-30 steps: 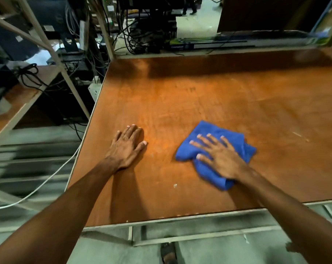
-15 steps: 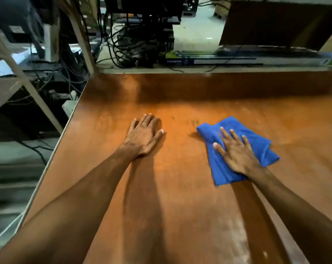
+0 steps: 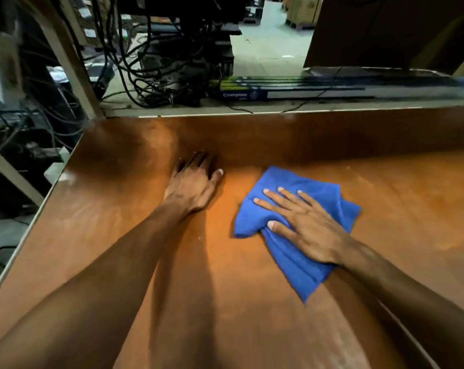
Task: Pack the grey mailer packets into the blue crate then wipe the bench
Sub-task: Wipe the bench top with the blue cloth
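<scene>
Wiping step: right hand (image 3: 309, 227) presses flat on the cloth (image 3: 313, 198), left hand (image 3: 192, 185) spread on the desk (image 3: 411, 209); next likely a sweep toward unwiped areas.

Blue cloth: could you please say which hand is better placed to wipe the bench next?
Right: the right hand lies flat on the blue cloth; the left hand rests on bare bench.

Flat right hand (image 3: 306, 227) on blue cloth (image 3: 292, 259)

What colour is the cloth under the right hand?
Plain blue cloth, seen in the head view.
</scene>
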{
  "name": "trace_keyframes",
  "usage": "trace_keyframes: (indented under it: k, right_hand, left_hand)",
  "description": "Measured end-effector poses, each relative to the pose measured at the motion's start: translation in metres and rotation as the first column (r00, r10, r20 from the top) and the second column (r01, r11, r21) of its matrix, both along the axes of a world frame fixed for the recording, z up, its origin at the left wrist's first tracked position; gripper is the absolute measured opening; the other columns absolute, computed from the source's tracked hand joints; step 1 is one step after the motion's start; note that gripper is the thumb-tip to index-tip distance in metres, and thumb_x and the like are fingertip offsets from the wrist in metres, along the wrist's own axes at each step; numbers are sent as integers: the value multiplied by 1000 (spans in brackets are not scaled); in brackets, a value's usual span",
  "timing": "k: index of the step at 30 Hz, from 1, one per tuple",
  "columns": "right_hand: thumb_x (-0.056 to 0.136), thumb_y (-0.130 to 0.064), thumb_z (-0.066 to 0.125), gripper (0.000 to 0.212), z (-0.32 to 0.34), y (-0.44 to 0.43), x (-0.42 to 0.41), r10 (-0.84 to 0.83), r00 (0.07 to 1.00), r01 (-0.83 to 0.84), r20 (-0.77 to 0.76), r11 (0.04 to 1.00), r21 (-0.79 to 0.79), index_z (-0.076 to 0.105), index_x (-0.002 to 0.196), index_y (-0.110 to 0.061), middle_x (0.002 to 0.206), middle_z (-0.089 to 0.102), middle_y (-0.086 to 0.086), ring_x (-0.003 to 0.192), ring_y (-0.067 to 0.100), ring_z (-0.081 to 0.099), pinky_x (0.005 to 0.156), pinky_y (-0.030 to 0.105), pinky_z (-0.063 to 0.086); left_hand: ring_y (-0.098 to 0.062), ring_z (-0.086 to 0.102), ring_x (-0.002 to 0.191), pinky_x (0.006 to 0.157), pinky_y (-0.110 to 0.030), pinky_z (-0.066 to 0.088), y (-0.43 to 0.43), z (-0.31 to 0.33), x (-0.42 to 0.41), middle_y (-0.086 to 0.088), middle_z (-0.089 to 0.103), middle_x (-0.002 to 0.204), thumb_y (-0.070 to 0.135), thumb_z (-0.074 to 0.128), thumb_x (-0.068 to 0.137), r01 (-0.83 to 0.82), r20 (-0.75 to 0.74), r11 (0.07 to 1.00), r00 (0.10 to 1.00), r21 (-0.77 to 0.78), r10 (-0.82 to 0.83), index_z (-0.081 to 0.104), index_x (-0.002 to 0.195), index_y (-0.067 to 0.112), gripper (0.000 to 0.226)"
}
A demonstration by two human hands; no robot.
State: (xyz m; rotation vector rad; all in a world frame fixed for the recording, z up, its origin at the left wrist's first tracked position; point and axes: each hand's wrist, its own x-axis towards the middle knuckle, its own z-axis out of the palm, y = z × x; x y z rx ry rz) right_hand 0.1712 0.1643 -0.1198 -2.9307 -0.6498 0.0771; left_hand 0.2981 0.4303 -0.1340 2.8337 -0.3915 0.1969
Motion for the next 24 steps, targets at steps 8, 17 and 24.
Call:
trace_keyframes:
  k: [8,17,24]
  right_hand:
    - [92,-70,8,80,1,-47,157,-516,854,518,70,855,-15,30,152,-22,164,16,0,148,27,19,116,54,20]
    - [91,-72,0,81,-1,-26,229,-296,953,300,66,952,-58,22,155,-28,164,15,0,150,26,14,120,49,13]
    - [102,-56,25,63,2,36,268,-101,995,101,-13,994,36,11,157,-27,164,10,-8,151,14,6,121,44,1]
  left_hand:
    - [-14,5,151,123,-40,4,0,1,2,5,14,164,61,20,98,-24,-50,1000,998,21,25,20,156,29,66]
    - [-10,5,151,123,-37,6,1,-3,4,9,14,164,65,20,96,-29,-10,999,1000,14,29,18,156,31,68]
    - [-6,4,150,123,-33,4,-1,3,1,13,11,164,66,24,96,-48,-23,999,999,16,48,16,155,38,65]
